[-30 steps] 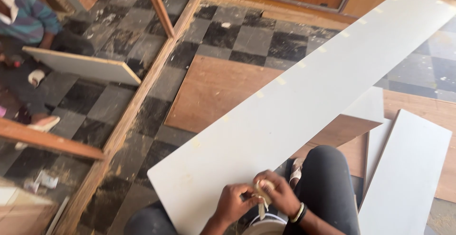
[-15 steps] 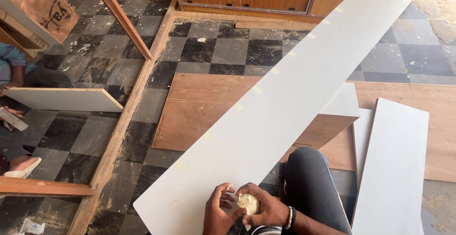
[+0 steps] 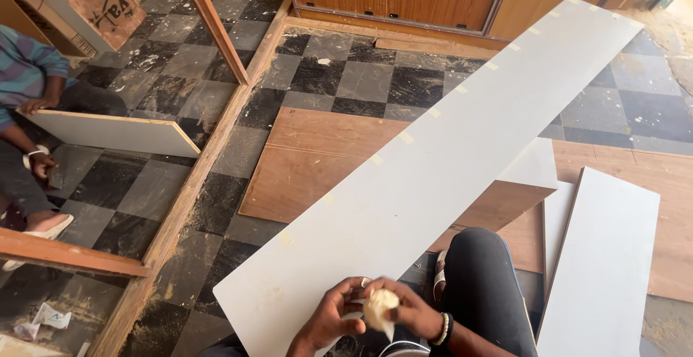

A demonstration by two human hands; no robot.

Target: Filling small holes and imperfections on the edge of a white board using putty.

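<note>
**Pale wad held over the long white board**

Both hands closed on a cream-coloured wad (image 3: 380, 306), the left hand (image 3: 333, 317) cupping it and the right hand (image 3: 415, 314) pinching its far side, just above the near end of the long white board (image 3: 433, 162). It looked soft, rounded and crumpled; its material was unclear. A loosened pinch could have dropped it onto the sawdust-strewn checkered floor (image 3: 361, 75).

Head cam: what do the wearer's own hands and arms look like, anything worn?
Both forearms are bare, with no sleeves or gloves in view. The right hand has a beaded bracelet, dark and pale beads, at the wrist. The left hand shows no jewellery.
</note>
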